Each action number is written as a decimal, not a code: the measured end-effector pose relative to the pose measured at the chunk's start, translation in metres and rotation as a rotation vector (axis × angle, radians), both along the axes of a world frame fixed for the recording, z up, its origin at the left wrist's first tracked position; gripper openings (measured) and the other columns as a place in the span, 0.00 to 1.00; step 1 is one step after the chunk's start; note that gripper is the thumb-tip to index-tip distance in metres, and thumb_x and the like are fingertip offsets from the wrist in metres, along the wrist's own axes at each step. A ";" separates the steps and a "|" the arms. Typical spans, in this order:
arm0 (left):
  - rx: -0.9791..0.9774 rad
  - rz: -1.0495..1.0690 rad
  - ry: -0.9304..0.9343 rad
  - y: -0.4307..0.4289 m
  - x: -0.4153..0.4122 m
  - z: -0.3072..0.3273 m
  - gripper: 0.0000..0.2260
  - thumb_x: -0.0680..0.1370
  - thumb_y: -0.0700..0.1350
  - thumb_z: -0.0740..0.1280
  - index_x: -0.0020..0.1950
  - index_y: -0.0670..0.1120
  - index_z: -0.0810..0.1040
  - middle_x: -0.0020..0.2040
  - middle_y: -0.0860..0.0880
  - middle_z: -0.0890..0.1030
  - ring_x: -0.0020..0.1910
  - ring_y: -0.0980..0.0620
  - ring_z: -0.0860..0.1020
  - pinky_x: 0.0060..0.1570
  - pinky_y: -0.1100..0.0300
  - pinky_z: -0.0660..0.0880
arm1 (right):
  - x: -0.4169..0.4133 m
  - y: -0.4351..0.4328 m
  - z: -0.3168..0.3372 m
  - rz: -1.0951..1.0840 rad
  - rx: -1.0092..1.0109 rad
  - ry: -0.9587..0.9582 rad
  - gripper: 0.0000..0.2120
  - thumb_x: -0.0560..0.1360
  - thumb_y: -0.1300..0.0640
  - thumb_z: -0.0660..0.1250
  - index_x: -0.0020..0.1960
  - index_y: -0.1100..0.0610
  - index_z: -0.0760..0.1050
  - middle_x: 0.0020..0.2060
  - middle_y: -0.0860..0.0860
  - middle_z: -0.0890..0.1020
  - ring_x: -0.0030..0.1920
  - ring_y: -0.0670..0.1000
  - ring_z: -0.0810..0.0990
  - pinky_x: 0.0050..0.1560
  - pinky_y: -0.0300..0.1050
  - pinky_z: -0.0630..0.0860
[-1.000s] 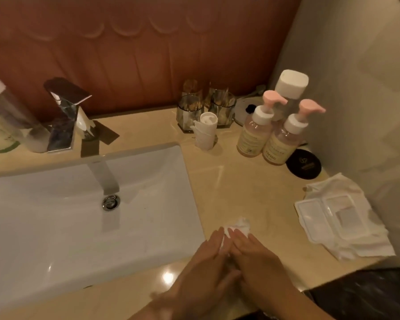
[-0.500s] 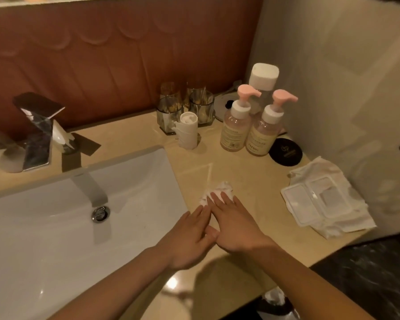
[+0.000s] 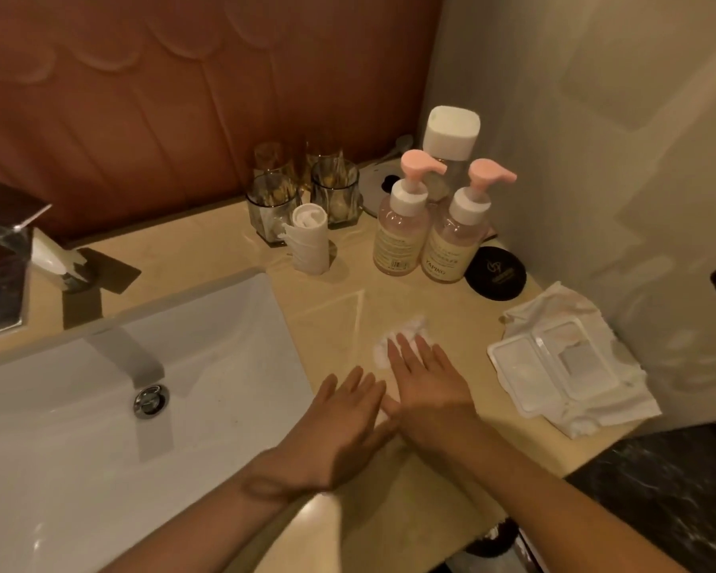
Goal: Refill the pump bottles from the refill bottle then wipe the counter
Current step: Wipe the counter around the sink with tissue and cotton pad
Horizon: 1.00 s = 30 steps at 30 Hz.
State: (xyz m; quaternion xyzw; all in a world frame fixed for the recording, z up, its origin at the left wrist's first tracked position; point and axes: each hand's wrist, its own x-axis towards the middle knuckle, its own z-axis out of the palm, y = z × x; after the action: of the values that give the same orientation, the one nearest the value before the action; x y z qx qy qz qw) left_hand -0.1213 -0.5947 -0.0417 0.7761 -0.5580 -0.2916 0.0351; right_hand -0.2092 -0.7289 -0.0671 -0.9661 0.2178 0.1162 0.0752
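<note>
Head view: my R hand (image 3: 428, 390), fingers straight, presses white wipe (image 3: 406, 330) flat on beige counter (image 3: 331, 320). L hand (image 3: 340, 423) lies flat beside it, holding nothing. Sink (image 3: 224, 345) to L, wipe pack (image 3: 563, 366) to R. Back corner: L pump bottle (image 3: 397, 233) & R pump bottle (image 3: 451, 246) upright, nozzles pointing R; refill bottle (image 3: 451, 134) behind.

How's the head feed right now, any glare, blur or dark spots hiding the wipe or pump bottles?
Head view: dim, warm orange light overall; the wipe under the right hand is a soft, blurred white patch; the pump bottles stand clear, labels partly legible; one glare spot on the counter beside the wrist of the left hand; the faucet is cut off at the left edge.
</note>
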 end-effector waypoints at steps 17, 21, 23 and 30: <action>-0.634 1.138 0.326 0.030 0.083 -0.001 0.13 0.82 0.45 0.56 0.58 0.46 0.79 0.59 0.51 0.78 0.57 0.57 0.72 0.56 0.62 0.65 | 0.024 0.079 -0.031 0.451 0.165 -0.242 0.32 0.76 0.37 0.51 0.63 0.61 0.76 0.62 0.53 0.79 0.66 0.51 0.72 0.71 0.45 0.60; -0.640 1.105 0.310 0.042 0.080 -0.005 0.13 0.82 0.45 0.56 0.59 0.47 0.79 0.58 0.54 0.78 0.58 0.58 0.72 0.57 0.62 0.65 | 0.023 0.082 -0.037 0.359 0.099 -0.362 0.29 0.71 0.39 0.54 0.50 0.60 0.83 0.47 0.52 0.85 0.51 0.50 0.82 0.60 0.41 0.73; -0.632 1.123 0.349 0.048 0.077 -0.008 0.12 0.82 0.44 0.57 0.59 0.47 0.78 0.60 0.52 0.78 0.59 0.56 0.73 0.57 0.62 0.65 | 0.028 0.084 -0.038 0.343 0.085 -0.379 0.28 0.70 0.40 0.56 0.50 0.60 0.82 0.48 0.53 0.84 0.51 0.52 0.82 0.59 0.42 0.73; -0.314 1.218 0.913 0.054 0.048 -0.033 0.15 0.79 0.44 0.62 0.66 0.51 0.72 0.62 0.46 0.77 0.58 0.47 0.77 0.62 0.50 0.71 | 0.030 0.080 -0.036 0.390 0.075 -0.456 0.21 0.63 0.52 0.76 0.52 0.61 0.82 0.48 0.55 0.84 0.49 0.53 0.82 0.59 0.44 0.74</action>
State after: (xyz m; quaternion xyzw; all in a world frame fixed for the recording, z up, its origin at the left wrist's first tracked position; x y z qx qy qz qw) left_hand -0.0735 -0.5406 -0.0742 0.7347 0.0017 -0.4295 0.5251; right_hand -0.1790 -0.6491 -0.1035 -0.9874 0.0009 -0.0837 0.1342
